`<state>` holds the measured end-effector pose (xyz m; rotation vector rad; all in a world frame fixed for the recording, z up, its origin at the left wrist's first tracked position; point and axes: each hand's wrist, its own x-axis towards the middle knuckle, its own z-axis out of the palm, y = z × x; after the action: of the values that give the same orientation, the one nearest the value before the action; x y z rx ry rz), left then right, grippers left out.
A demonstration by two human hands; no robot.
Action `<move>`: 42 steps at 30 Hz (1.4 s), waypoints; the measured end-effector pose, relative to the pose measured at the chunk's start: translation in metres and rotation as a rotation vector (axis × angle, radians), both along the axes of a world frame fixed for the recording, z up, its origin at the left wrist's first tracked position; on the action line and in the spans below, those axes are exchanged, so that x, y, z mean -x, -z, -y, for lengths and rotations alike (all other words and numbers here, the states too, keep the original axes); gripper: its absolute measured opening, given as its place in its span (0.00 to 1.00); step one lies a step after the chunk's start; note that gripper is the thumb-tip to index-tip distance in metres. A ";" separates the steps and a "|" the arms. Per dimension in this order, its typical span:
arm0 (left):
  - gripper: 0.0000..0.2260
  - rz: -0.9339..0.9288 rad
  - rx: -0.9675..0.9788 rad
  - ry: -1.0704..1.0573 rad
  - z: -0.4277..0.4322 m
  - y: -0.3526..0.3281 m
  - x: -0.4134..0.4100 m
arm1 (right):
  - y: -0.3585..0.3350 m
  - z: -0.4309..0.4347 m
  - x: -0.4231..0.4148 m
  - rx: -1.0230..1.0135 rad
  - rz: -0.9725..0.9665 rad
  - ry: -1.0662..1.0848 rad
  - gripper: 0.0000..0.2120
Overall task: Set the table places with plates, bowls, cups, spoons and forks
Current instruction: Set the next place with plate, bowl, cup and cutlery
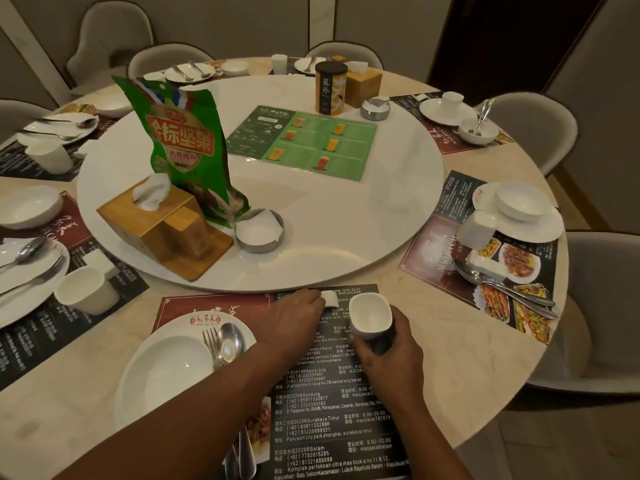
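Right grip [384, 344] clasps the white cup [370, 315], upright over the placemat [332, 393]. Left grip [298, 317] reaches a small white piece [329, 297] just left of the cup; pinch or touch unclear. Plate [166, 368] lies left, nearer the left grip.

L hand [298, 315] is reaching fwd, palm down, fingertips pinching a small white item [329, 297]. R hand [388, 348] is gripping a cup [370, 315] (both forearms [194, 407] stretching fwd).
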<state>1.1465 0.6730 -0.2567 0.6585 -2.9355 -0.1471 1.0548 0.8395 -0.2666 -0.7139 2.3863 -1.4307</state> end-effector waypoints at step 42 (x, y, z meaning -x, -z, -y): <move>0.17 -0.349 -1.015 -0.934 0.032 -0.048 -0.256 | -0.032 0.050 -0.159 -0.318 0.287 -0.080 0.12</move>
<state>1.4022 0.6412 -0.2091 1.7623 -1.7790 -1.4494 1.2137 0.7895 -0.2347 -0.4805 2.2564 -1.0108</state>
